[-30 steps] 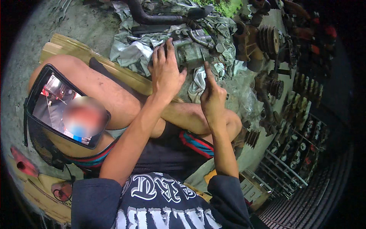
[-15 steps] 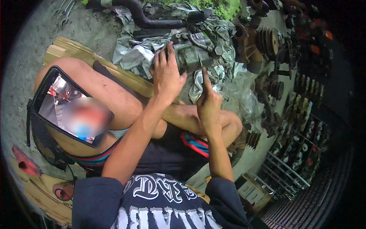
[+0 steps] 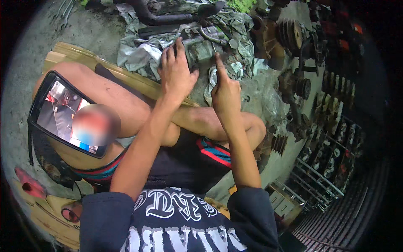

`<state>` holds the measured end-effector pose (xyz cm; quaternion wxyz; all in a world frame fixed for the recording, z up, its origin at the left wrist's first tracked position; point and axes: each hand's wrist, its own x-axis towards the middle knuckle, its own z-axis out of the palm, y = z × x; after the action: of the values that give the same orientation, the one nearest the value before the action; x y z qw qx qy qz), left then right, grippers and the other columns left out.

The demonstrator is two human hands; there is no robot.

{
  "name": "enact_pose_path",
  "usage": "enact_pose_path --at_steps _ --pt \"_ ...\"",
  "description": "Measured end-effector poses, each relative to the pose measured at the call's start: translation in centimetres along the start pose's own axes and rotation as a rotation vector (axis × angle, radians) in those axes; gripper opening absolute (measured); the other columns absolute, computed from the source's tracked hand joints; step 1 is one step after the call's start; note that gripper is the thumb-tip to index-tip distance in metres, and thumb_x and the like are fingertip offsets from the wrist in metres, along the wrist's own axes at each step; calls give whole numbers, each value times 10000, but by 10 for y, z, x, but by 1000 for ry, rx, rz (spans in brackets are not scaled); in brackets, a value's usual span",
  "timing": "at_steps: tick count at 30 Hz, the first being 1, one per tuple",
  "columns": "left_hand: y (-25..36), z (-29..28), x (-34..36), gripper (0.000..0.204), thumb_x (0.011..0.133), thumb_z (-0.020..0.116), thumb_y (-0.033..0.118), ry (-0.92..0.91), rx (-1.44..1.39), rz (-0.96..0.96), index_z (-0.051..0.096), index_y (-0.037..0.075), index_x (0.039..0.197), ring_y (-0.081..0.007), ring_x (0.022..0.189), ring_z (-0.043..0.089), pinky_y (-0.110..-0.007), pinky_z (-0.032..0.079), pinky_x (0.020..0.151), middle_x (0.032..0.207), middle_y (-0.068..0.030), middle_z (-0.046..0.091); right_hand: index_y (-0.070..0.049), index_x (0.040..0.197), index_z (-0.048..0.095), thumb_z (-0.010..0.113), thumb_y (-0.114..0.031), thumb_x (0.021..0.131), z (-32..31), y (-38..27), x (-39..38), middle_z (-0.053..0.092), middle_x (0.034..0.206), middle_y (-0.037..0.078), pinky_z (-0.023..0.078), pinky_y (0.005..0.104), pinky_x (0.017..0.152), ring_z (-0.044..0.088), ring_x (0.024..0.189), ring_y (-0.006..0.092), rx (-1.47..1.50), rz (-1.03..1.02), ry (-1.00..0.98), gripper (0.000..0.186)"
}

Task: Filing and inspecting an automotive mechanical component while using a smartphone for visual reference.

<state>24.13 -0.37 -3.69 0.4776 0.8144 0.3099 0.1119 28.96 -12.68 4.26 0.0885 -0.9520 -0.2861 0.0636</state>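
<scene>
A grey, grimy cylindrical metal machine part (image 3: 201, 53) lies on crumpled grey cloth in front of my crossed legs. My left hand (image 3: 175, 75) grips its left end, fingers over the top and thumb at the near side. In my right hand (image 3: 226, 90) is a thin metal-tipped tool (image 3: 214, 48), its handle hidden in my closed fingers. The index finger stretches along the tool, whose tip reaches the right part of the metal body. Just behind is a curved metal pipe (image 3: 210, 37).
A phone (image 3: 63, 113) rests on my left thigh, its screen lit. Beyond the cloth (image 3: 140, 56) lies a dark bent hose (image 3: 163, 19). Rusty pulleys (image 3: 289, 33) and other metal parts stand at right, near a metal rack (image 3: 319, 176). Wrenches (image 3: 65, 12) lie far left.
The whole view has shifted slightly. My right hand and the thin tool have moved a little up and left along the metal part; my left hand keeps its hold.
</scene>
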Motion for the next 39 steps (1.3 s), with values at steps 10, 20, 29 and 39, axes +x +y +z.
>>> enact_pose_path --at_steps 10,20,29,39 --pt "9 1 -2 1007 715 846 188 21 8 -10 291 20 1538 -415 1378 394 -563 411 1088 1432 -227 462 -227 1531 457 541 80 813 -5 -4 10 611 724 301 480 553 659 634 667 474 -52 -148 -19 785" --pt "14 -3 -5 1020 738 850 207 23 -26 -50 267 35 1557 -408 1417 365 -575 393 1106 1471 -224 441 -193 1515 491 531 94 814 -17 11 4 583 695 284 468 510 601 599 579 439 -22 -91 -16 759" --pt "14 -3 -5 1032 736 853 222 -8 -28 -62 257 64 1563 -417 1422 353 -618 414 1059 1470 -229 436 -176 1439 588 533 112 812 7 23 3 610 721 276 493 479 608 632 598 404 88 -76 206 693" --pt "10 -1 -4 1026 718 861 217 -11 -2 -44 290 15 1545 -374 1422 372 -601 375 1087 1499 -203 430 -155 1408 612 529 110 850 6 -15 2 581 816 306 485 404 591 573 579 391 117 -43 141 623"
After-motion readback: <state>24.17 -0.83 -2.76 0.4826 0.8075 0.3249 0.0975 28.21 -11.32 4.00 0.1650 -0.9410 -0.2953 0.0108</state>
